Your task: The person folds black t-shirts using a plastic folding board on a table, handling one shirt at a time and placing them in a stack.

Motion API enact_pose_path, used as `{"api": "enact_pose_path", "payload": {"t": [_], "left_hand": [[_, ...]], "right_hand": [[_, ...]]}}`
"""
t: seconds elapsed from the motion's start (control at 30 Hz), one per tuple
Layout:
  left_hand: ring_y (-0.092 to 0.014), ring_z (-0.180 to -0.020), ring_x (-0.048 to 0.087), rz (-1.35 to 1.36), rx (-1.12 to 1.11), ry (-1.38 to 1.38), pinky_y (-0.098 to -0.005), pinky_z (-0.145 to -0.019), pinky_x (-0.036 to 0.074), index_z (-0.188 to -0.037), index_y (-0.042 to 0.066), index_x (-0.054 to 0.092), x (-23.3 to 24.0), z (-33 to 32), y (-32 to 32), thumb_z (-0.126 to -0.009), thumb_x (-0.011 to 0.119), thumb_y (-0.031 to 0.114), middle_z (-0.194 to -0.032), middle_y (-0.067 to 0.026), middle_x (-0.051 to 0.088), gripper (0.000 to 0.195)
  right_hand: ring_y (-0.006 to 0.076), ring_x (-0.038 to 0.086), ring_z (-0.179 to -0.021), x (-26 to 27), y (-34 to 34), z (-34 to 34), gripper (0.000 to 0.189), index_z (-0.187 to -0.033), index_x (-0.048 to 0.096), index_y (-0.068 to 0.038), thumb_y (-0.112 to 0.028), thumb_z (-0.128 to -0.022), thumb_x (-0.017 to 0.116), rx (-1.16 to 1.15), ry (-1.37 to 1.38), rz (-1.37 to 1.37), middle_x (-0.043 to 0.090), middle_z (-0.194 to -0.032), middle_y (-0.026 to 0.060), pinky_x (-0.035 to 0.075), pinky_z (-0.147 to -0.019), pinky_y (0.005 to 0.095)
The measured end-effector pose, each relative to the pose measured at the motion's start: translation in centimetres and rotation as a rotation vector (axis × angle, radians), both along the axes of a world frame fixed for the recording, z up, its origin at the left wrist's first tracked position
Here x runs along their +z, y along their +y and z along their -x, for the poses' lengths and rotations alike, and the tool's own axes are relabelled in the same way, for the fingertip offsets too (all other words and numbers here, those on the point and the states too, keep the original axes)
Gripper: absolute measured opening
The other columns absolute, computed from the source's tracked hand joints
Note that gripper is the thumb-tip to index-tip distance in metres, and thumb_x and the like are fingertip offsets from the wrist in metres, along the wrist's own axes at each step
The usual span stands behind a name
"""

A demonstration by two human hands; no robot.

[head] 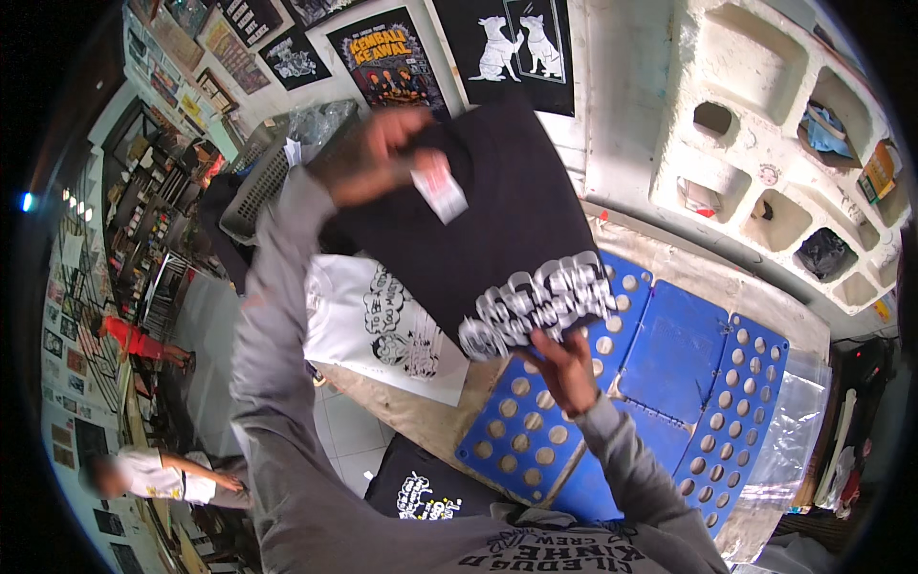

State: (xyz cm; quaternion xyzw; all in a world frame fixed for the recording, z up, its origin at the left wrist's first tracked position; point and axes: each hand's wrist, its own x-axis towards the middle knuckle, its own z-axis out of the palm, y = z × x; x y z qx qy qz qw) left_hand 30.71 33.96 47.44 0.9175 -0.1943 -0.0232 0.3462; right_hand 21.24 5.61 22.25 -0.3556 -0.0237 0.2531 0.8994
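Note:
A folded black T-shirt (502,201) with a white print along its lower edge hangs tilted above the table, held between my two hands. My left hand (391,158), blurred, grips it near the collar, beside a white paper tag (441,190) that bears print. At the opposite, printed end, my right hand (565,364) holds the lower edge, its thumb over the print. Below the shirt lies a blue plastic folding board (674,351) with rows of round holes in its side panels. A white printed T-shirt (391,337) is spread at the table's left side.
A grey plastic basket (258,190) with clear plastic stands at the back left. Clear plastic bags (792,423) lie right of the board. Another black printed shirt (430,484) is near my body. White wall cubbies (771,143) are at upper right. Two people are at the far left.

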Motion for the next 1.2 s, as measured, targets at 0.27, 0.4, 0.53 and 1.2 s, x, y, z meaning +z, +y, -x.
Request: {"api": "enact_pose_path", "payload": {"t": [0.27,0.4,0.53,1.2], "left_hand": [[-0.032,-0.129,0.055,-0.992,0.595,-0.304,-0.0412,-0.108,0.044,-0.151,0.009,0.036,-0.8,-17.7,10.7,-0.086,0.07,0.05,-0.144,-0.0197,0.052,0.083],[-0.039,-0.144,0.034,-0.655,0.473,-0.122,-0.0535,-0.117,0.028,-0.157,0.019,0.026,-14.5,-17.7,10.1,-0.093,0.053,0.061,-0.157,-0.0155,0.036,0.081],[-0.037,-0.154,0.001,-0.73,0.529,-0.043,-0.0614,-0.121,0.004,-0.16,0.03,0.013,-21.4,-14.6,7.9,-0.092,0.024,0.079,-0.168,-0.0059,0.004,0.085],[-0.038,-0.15,0.019,-0.035,1.567,-0.161,-0.0572,-0.12,0.011,-0.151,0.004,0.036,-43.9,49.6,-18.7,-0.102,0.044,0.051,-0.158,-0.0201,0.031,0.069]], "right_hand": [[0.0234,0.071,-0.087,-2.7,17.2,-15.6,0.023,-0.106,0.061,-0.006,-0.011,-0.088,0.074,-0.123,0.115,0.014,0.07,-0.104,0.0085,0.063,-0.071,0.0378],[0.028,0.07,-0.085,-5.1,18.0,-15.5,0.034,-0.114,0.057,-0.002,-0.012,-0.086,0.075,-0.154,0.131,0.093,0.068,-0.107,0.0116,0.063,-0.071,0.0411],[0.0286,0.071,-0.081,-5.2,17.8,-15.1,0.032,-0.106,0.057,0.001,-0.009,-0.083,0.076,-0.191,0.151,0.017,0.067,-0.107,0.0144,0.063,-0.061,0.0381],[0.0425,0.031,-0.144,-17.1,-5.0,20.7,0.066,-0.145,0.048,-0.013,-0.025,-0.084,0.072,0.231,-1.27,1.135,0.036,-0.154,0.0214,0.023,-0.118,0.058]]}}
